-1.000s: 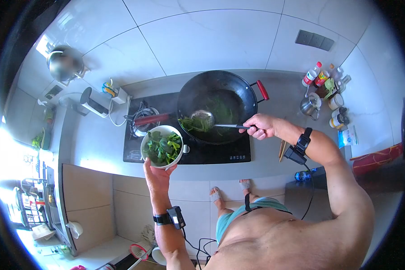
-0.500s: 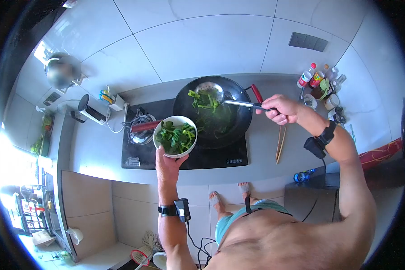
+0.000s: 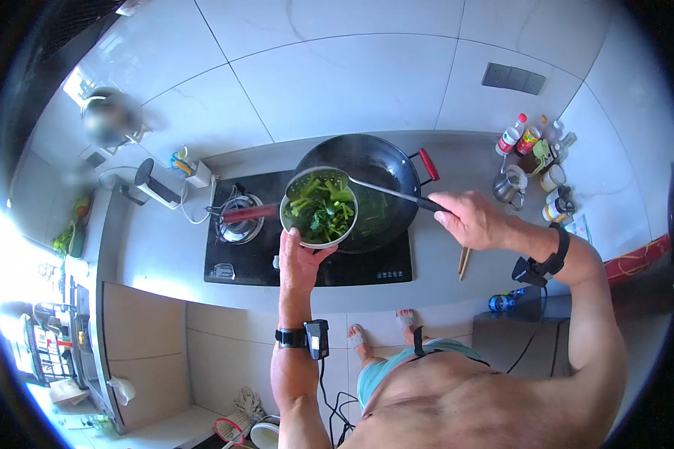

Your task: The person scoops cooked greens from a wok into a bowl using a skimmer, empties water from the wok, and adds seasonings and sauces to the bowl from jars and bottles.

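Observation:
My left hand [image 3: 301, 260] grips a white bowl [image 3: 319, 244] from below, with its thumb at the rim. Cooked green leafy vegetables [image 3: 328, 213] fill the bowl. My right hand [image 3: 468, 218] is closed round the black-ended handle of a metal skimmer [image 3: 386, 191]. Its perforated head is tilted over the far side of the bowl, with green stalks against it. Behind and to the right of the bowl sits a dark wok [image 3: 378, 159], holding greenish liquid under faint steam. Bowl and skimmer hide part of the wok's left side.
The wok stands on a black cooktop [image 3: 258, 273], its long red handle [image 3: 251, 212] pointing left and a red loop handle [image 3: 428, 165] at right. Chopsticks [image 3: 463, 263] lie on the counter near my right hand. Bottles [image 3: 511, 135] and jars stand at the right wall; an electric kettle [image 3: 156, 181] at left.
The bowl has moved right, to the wok's near left edge. The skimmer has come from over the wok to the bowl, bringing greens with it. My right hand is lower.

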Demonstrator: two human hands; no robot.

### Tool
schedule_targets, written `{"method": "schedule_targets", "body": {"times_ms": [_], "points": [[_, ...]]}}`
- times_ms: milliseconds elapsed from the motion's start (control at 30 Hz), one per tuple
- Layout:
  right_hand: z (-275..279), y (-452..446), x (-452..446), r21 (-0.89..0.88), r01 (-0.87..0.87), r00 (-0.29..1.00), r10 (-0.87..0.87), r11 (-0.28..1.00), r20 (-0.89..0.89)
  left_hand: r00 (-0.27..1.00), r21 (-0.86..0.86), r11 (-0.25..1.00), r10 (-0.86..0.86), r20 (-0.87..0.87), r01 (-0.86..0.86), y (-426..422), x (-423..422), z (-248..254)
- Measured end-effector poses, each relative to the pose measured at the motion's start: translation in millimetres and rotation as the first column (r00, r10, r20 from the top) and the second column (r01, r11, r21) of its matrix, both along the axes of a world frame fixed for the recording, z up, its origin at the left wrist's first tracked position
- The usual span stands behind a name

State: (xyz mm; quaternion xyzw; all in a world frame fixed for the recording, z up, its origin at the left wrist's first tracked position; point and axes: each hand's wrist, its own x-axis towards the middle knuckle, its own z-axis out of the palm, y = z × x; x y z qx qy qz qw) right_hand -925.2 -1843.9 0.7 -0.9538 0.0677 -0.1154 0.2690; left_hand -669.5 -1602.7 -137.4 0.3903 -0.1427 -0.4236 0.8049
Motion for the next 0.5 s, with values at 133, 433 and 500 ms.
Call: {"method": "schedule_targets", "body": {"times_ms": [133,433,500], "points": [[-16,2,-14,-0.156,0.038,0.989,-0.015,0.987,0.149,0.997,-0.051,0.999,-0.011,0.075,0.015,-2,-7,19],[-30,-2,-76,0.028,0.161,0.957,-0.163,0.987,0.239,0.986,-0.055,0.985,-0.159,0.053,0.162,-27,-41,25],[-34,-4,-102,0.337,0.198,0.945,-0.271,0.921,0.185,0.972,-0.063,0.972,-0.222,0.070,0.227,-40,-63,31]]}}
